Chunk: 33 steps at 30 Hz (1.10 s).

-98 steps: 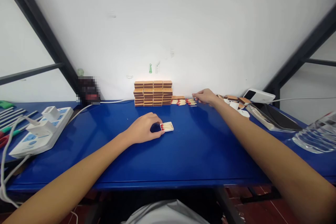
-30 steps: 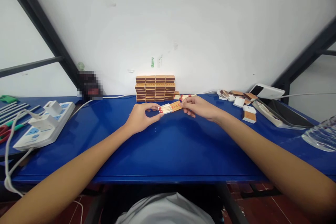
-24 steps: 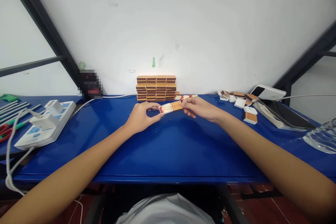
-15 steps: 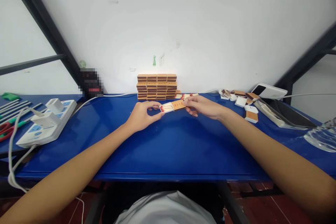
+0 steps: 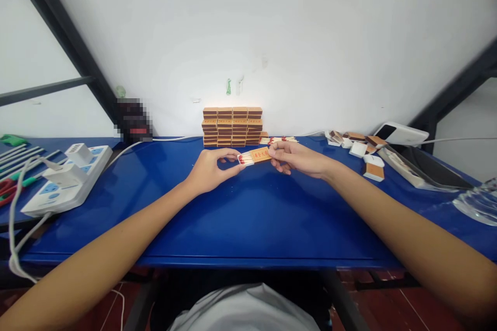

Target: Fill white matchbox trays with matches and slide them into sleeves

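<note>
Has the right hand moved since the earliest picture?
Yes: judged against the matchbox stack, the right hand has moved left and nearer to the table's front edge.

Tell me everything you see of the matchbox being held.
The matchbox looks like cardboard: a white tray of red-tipped matches, partly inside an orange sleeve with red characters. The left hand pinches the tray's end, the right hand the sleeve's. It slants across the view, in front of the stacked boxes.
</note>
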### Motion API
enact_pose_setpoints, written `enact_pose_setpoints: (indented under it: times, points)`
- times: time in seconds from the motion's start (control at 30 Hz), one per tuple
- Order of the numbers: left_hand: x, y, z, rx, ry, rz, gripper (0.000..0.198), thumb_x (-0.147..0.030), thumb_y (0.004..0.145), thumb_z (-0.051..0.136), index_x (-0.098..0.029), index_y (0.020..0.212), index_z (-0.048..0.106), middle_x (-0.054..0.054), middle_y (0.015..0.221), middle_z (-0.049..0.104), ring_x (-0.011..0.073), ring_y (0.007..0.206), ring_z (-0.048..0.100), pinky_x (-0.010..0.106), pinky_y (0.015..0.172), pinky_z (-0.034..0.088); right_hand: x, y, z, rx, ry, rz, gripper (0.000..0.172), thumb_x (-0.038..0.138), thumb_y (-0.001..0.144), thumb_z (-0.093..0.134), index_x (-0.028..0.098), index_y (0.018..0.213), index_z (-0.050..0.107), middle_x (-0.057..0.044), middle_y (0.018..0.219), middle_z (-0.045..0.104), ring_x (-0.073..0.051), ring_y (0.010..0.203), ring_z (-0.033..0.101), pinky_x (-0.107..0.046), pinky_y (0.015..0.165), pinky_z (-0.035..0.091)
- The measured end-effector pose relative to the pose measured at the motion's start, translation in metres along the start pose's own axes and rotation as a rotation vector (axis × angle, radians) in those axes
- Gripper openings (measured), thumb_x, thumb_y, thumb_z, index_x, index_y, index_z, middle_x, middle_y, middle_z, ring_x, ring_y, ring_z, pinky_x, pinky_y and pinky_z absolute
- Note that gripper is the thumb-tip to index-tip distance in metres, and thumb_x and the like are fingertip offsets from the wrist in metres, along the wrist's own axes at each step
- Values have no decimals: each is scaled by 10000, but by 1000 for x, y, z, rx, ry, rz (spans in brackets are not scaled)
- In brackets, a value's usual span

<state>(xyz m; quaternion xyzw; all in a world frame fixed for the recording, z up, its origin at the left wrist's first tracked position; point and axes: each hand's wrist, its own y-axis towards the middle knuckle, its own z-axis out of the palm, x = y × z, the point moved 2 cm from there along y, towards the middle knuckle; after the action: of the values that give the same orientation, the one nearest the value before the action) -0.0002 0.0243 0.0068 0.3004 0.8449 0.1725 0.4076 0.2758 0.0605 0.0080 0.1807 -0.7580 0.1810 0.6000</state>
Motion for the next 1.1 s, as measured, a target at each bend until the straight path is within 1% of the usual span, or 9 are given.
enact_pose_setpoints:
  times: [0.13, 0.27, 0.33, 0.5, 0.7, 0.8, 0.9, 1.0, 1.1]
  points:
    - [0, -1, 1, -55, -14, -44, 306, -447, 902, 845, -226, 1111, 819, 32, 1074, 862, 227, 965, 813, 328, 856, 633, 3, -3, 24, -230, -6, -84, 422, 627, 1072, 549, 236, 1213, 620, -137, 1202, 705, -206, 956, 706, -242, 595, 602]
    - [-1, -3, 3, -47, -5, -38, 518, -502, 824, 929, -239, 1246, 785, 39, 1027, 867, 265, 974, 823, 382, 929, 632, 9, -15, 67, -12, 24, -138, 497, 586, 1140, 364, 295, 1503, 539, -135, 1425, 655, -248, 1255, 667, -336, 847, 687]
    - [-1, -4, 3, -22, 15, -30, 589, -529, 799, 946, -249, 1287, 770, 27, 974, 865, 265, 944, 825, 388, 930, 628, 10, -19, 77, 33, 10, -124, 517, 608, 1134, 376, 296, 1515, 535, -130, 1397, 670, -244, 1246, 673, -332, 848, 688]
    - [-5, -4, 0, -17, 7, -24, 515, -530, 801, 943, -240, 1202, 799, 3, 886, 845, 227, 855, 808, 339, 860, 629, 5, -19, 76, 88, 16, -79, 616, 718, 1095, 384, 212, 1343, 632, -160, 1287, 717, -239, 1064, 757, -297, 747, 672]
    - [-9, -5, 1, -45, 61, 14, 269, -397, 875, 845, -243, 1094, 820, 15, 1005, 855, 211, 893, 804, 325, 859, 643, 0, -15, 71, 28, -65, -160, 618, 696, 1106, 382, 236, 1446, 615, -156, 1338, 703, -212, 952, 759, -279, 637, 640]
    - [-5, -1, -2, 18, 73, 1, 249, -381, 893, 806, -245, 1100, 802, 13, 1074, 855, 213, 965, 813, 333, 923, 648, 1, -14, 66, -31, -143, -186, 643, 665, 1123, 348, 227, 1549, 547, -163, 1339, 713, -228, 967, 753, -317, 661, 638]
    - [7, 12, -21, -9, 92, -17, 286, -397, 879, 799, -235, 1113, 777, 36, 1122, 849, 236, 1007, 815, 366, 970, 651, 7, -15, 56, -168, -388, -226, 647, 622, 1130, 380, 209, 1620, 475, -158, 1273, 750, -253, 998, 751, -378, 801, 620]
    - [24, 33, -53, -101, 192, -31, 338, -451, 879, 795, -232, 1136, 773, 66, 1157, 834, 272, 1062, 793, 414, 996, 640, 13, -16, 46, -258, -613, -275, 571, 557, 1141, 402, 194, 1563, 529, -152, 1255, 764, -281, 1079, 749, -427, 973, 552]
    - [46, 54, -87, -160, 324, -90, 384, -534, 855, 801, -230, 1090, 794, 83, 1172, 816, 298, 1097, 753, 442, 996, 625, 15, -15, 38, -281, -699, -265, 493, 509, 1148, 397, 180, 1460, 590, -160, 1263, 769, -295, 1140, 739, -408, 979, 522]
